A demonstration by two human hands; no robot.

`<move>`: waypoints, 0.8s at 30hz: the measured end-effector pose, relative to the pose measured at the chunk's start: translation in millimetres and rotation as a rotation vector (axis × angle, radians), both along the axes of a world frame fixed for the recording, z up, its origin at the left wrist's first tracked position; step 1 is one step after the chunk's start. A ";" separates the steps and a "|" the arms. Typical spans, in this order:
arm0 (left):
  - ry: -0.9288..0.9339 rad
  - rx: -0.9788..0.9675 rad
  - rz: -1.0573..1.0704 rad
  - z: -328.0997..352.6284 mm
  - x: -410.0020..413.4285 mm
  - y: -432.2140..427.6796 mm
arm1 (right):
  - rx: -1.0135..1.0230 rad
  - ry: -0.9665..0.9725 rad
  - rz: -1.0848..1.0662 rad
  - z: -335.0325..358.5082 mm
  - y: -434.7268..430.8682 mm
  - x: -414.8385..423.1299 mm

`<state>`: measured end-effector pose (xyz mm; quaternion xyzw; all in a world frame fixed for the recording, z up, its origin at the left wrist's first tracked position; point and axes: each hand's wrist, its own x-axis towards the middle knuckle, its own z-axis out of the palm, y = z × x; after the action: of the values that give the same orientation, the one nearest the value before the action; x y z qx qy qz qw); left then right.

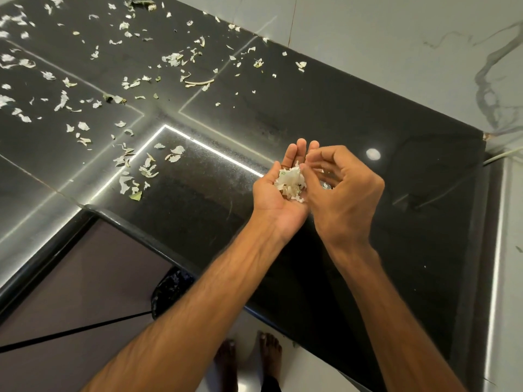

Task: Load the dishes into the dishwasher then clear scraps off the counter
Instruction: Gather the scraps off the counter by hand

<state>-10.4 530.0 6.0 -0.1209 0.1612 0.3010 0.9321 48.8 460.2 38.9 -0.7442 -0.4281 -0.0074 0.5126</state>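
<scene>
**Head view: scraps gathered in the palm, much of the surface still littered**

Head camera looks down on a small heap of pale scraps (pixel 291 184) — thin whitish peelings with a few green flecks — lying in the cupped left hand (pixel 278 193). That hand is palm up, fingers loosely open, acting as a tray rather than closing on anything. The right hand (pixel 343 193) sits just beside it and partly over it, fingers curled, thumb and fingertips pinched at the edge of the heap; it seems to be dropping in or pressing down a few bits, though I cannot tell whether anything is actually held in that grip.

Both hands hover above the near right stretch of the dark polished surface (pixel 353 114), which is bare of peelings there. Further left and toward the back, loose scraps (pixel 147 168) are strewn thickly, some in a cluster near the bright reflected strip, many more scattered beyond it.

Below the surface's edge a black bin bag (pixel 169 290) shows on the floor, near the person's bare feet (pixel 249 360).

No dishes or dishwasher are in sight, so I'd judge the clearing step is in hand and perhaps a third done. Next move, as I see it: either tip the handful into the bag, keeping the palm level until it is over the opening, or reach left for the next cluster.
</scene>
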 end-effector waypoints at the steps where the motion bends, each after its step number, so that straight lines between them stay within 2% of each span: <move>1: -0.007 -0.001 -0.005 -0.5 0.1 -0.1 | -0.007 -0.040 -0.007 -0.5 0.4 2.4; 4: 0.004 -0.007 -0.010 -1.1 0.6 -1.9 | -0.049 -0.082 0.000 -1.7 1.4 8.1; 9: 0.037 -0.013 -0.017 -2.7 0.7 -3.8 | -0.091 -0.019 0.037 -3.5 -2.8 10.5; 16: 0.023 -0.033 0.007 2.7 -2.7 -1.3 | 0.086 -0.029 -0.204 -16.0 -33.2 27.0; 19: 0.013 -0.044 0.009 6.3 -4.8 0.3 | -0.048 -0.041 -0.265 -34.0 -57.0 42.7; 22: 0.011 -0.047 0.015 9.2 -8.6 2.9 | -0.336 0.072 -0.268 -52.4 -70.8 47.9; 24: 0.014 -0.052 0.026 7.9 -11.6 5.0 | -0.556 0.001 -0.240 -63.8 -69.0 43.3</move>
<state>-21.9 535.0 14.0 -0.1452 0.1742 0.3094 0.9235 92.1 391.2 -24.9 -0.9012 -0.3226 0.0497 0.2850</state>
